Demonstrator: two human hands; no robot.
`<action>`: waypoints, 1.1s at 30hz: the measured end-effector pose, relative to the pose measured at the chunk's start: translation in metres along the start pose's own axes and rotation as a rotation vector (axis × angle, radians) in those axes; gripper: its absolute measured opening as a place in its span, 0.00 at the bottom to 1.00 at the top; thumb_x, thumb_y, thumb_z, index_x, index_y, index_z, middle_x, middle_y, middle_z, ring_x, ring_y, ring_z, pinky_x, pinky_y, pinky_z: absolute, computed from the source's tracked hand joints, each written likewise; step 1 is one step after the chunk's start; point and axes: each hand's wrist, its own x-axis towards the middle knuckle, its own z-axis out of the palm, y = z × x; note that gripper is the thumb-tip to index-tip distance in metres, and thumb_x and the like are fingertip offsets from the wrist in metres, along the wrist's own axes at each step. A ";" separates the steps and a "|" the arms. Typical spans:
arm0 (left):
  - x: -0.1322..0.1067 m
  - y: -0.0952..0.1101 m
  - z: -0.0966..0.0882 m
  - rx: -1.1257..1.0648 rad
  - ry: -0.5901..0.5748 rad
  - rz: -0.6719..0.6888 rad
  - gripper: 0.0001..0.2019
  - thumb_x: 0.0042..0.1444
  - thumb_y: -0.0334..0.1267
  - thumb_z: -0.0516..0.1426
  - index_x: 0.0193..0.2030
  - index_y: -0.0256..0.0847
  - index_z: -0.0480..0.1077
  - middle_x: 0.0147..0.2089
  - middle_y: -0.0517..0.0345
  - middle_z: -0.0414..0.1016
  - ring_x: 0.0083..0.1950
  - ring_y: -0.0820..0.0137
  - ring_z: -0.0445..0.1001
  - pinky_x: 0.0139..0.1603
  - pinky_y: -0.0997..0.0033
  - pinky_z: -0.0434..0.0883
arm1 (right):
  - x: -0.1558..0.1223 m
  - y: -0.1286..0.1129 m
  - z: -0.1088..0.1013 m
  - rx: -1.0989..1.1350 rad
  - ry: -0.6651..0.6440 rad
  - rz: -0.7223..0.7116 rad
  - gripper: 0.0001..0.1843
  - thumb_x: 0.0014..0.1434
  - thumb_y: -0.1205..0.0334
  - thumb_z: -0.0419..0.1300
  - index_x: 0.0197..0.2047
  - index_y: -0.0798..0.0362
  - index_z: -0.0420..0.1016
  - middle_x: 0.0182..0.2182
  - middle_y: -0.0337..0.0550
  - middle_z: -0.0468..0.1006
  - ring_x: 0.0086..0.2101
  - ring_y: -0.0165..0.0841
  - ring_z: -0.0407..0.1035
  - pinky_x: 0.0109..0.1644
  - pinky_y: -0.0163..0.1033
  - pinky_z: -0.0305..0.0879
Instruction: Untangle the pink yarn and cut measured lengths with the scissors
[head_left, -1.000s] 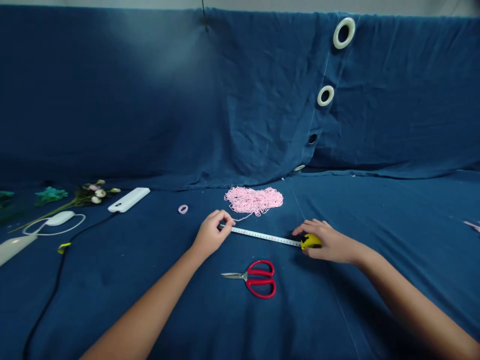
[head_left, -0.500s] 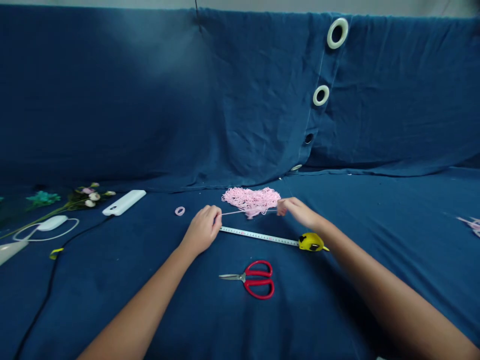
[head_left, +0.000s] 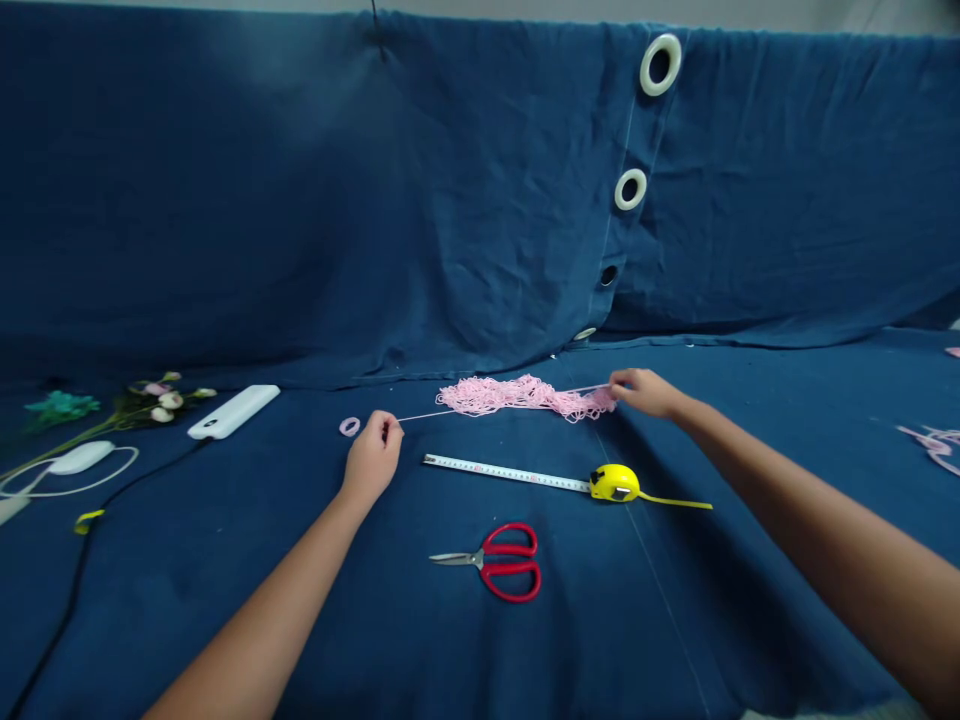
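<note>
Both my hands have come off the tape measure (head_left: 613,483) and up: left hand (head_left: 371,458) pinches a strand of pink cord (head_left: 517,396) mid-frame, right hand (head_left: 646,393) pinches its tangled far end

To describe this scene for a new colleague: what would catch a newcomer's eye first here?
The tangle of pink string in the middle stands out most against the dark blue cloth, with a strand running to the left hand and the right hand. Just below it lie a bright yellow tape measure and red-handled scissors. High on the right, large white rings in the cloth also draw the eye.
</note>
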 end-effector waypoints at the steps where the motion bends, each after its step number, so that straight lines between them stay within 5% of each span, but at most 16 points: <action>1: 0.000 0.000 0.000 -0.019 0.000 -0.019 0.07 0.67 0.42 0.51 0.39 0.46 0.66 0.32 0.60 0.74 0.30 0.64 0.71 0.34 0.68 0.60 | 0.013 -0.002 -0.008 0.105 -0.046 0.065 0.16 0.61 0.52 0.57 0.28 0.51 0.77 0.29 0.44 0.81 0.32 0.37 0.71 0.39 0.42 0.64; 2: 0.000 0.000 0.001 -0.036 -0.004 -0.017 0.07 0.67 0.43 0.51 0.39 0.46 0.66 0.31 0.61 0.73 0.30 0.64 0.71 0.34 0.68 0.60 | 0.026 -0.007 -0.016 0.216 -0.067 0.087 0.18 0.62 0.49 0.58 0.28 0.51 0.78 0.29 0.45 0.81 0.32 0.37 0.71 0.36 0.41 0.64; 5: -0.003 0.005 0.003 -0.070 -0.031 0.039 0.07 0.67 0.43 0.51 0.39 0.46 0.67 0.31 0.61 0.73 0.30 0.65 0.70 0.34 0.68 0.60 | 0.064 -0.035 -0.035 0.463 0.193 0.007 0.21 0.62 0.42 0.62 0.34 0.54 0.79 0.30 0.45 0.81 0.30 0.33 0.67 0.31 0.38 0.61; 8: -0.005 0.009 0.005 -0.102 -0.020 0.057 0.09 0.68 0.44 0.51 0.39 0.45 0.67 0.32 0.61 0.73 0.29 0.66 0.69 0.34 0.68 0.61 | 0.092 -0.070 -0.047 0.375 0.106 -0.094 0.21 0.61 0.44 0.68 0.36 0.56 0.81 0.27 0.40 0.77 0.27 0.28 0.65 0.32 0.35 0.61; 10: -0.005 0.009 0.005 -0.122 0.002 0.058 0.09 0.69 0.45 0.51 0.39 0.45 0.67 0.32 0.62 0.72 0.29 0.67 0.69 0.34 0.68 0.61 | 0.102 -0.092 -0.052 0.381 0.346 -0.127 0.24 0.68 0.45 0.59 0.39 0.60 0.81 0.26 0.38 0.74 0.27 0.26 0.65 0.33 0.34 0.62; 11: -0.005 0.009 0.005 -0.132 0.011 0.059 0.10 0.69 0.45 0.51 0.39 0.45 0.67 0.31 0.62 0.71 0.29 0.67 0.68 0.34 0.68 0.62 | 0.105 -0.101 -0.054 0.380 0.414 -0.117 0.24 0.71 0.46 0.57 0.41 0.60 0.82 0.25 0.38 0.73 0.26 0.25 0.65 0.33 0.34 0.62; 14: -0.005 0.008 0.006 -0.158 0.041 0.056 0.10 0.70 0.45 0.51 0.40 0.45 0.67 0.31 0.63 0.69 0.29 0.68 0.68 0.35 0.68 0.62 | 0.110 -0.122 -0.055 0.359 0.307 -0.033 0.15 0.67 0.52 0.65 0.39 0.57 0.81 0.23 0.36 0.71 0.23 0.25 0.62 0.28 0.33 0.60; 17: -0.005 0.007 0.006 -0.166 0.059 0.056 0.10 0.70 0.45 0.51 0.40 0.45 0.67 0.32 0.63 0.70 0.30 0.68 0.69 0.36 0.69 0.63 | 0.117 -0.130 -0.055 0.476 0.423 0.061 0.11 0.68 0.55 0.64 0.37 0.53 0.77 0.22 0.37 0.70 0.23 0.27 0.63 0.26 0.34 0.60; 21: -0.005 0.004 0.006 -0.163 0.092 0.015 0.09 0.70 0.44 0.51 0.40 0.45 0.67 0.31 0.63 0.71 0.29 0.68 0.69 0.35 0.68 0.62 | 0.133 -0.121 -0.074 0.664 0.339 0.254 0.12 0.68 0.56 0.67 0.35 0.52 0.73 0.22 0.37 0.69 0.24 0.30 0.67 0.27 0.35 0.65; 24: -0.004 0.003 0.005 -0.152 0.099 -0.019 0.09 0.70 0.43 0.50 0.40 0.45 0.67 0.29 0.63 0.70 0.28 0.68 0.68 0.34 0.68 0.61 | 0.140 -0.104 -0.100 0.704 0.395 0.378 0.16 0.70 0.57 0.62 0.30 0.51 0.68 0.20 0.36 0.66 0.25 0.30 0.66 0.28 0.34 0.67; 28: -0.003 0.002 0.007 -0.162 0.080 0.009 0.09 0.70 0.44 0.50 0.40 0.45 0.67 0.30 0.63 0.70 0.28 0.68 0.68 0.34 0.68 0.62 | 0.126 -0.078 -0.124 0.791 0.115 0.444 0.21 0.73 0.58 0.54 0.27 0.53 0.67 0.28 0.47 0.76 0.33 0.36 0.76 0.39 0.43 0.75; 33: -0.002 0.000 0.007 -0.234 0.078 -0.010 0.10 0.70 0.46 0.51 0.41 0.45 0.68 0.36 0.60 0.75 0.30 0.67 0.69 0.36 0.67 0.64 | 0.094 -0.036 -0.116 0.377 0.101 0.417 0.18 0.70 0.57 0.61 0.29 0.57 0.73 0.36 0.54 0.81 0.38 0.34 0.75 0.47 0.43 0.71</action>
